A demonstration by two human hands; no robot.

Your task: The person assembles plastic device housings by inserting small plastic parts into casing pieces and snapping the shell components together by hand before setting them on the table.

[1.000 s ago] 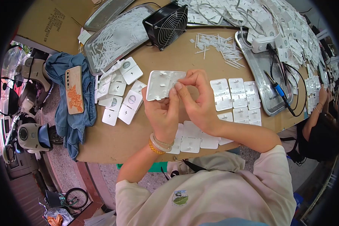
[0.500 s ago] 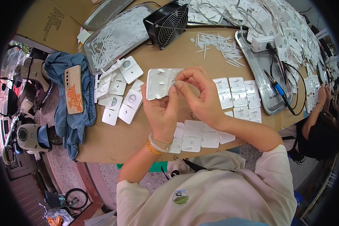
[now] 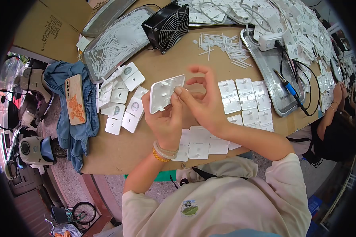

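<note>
A square white plastic cover (image 3: 162,94) is gripped in my left hand (image 3: 166,126), tilted, its inner side with small posts and clips facing me. My right hand (image 3: 203,104) is up against the cover's right side. Its thumb touches the inner face close to my left thumb, while the other fingers are raised and spread, slightly blurred. No object shows between those fingers. Below my hands lie white covers (image 3: 199,148) in a row, and more white covers (image 3: 247,94) lie in rows to the right.
White switch-like panels (image 3: 133,112) are piled at left, beside a phone (image 3: 75,100) on denim cloth (image 3: 59,94). Behind are a tray of white sticks (image 3: 114,43), a black fan (image 3: 166,25) and loose sticks (image 3: 225,47). A soldering iron (image 3: 292,94) rests on a metal tray (image 3: 279,104); another person's arm (image 3: 330,112) is far right.
The cover has tipped more upright in my left hand. My right fingers have lifted and spread from their pinch at its edge, leaving the thumb there. The view has shifted slightly.
</note>
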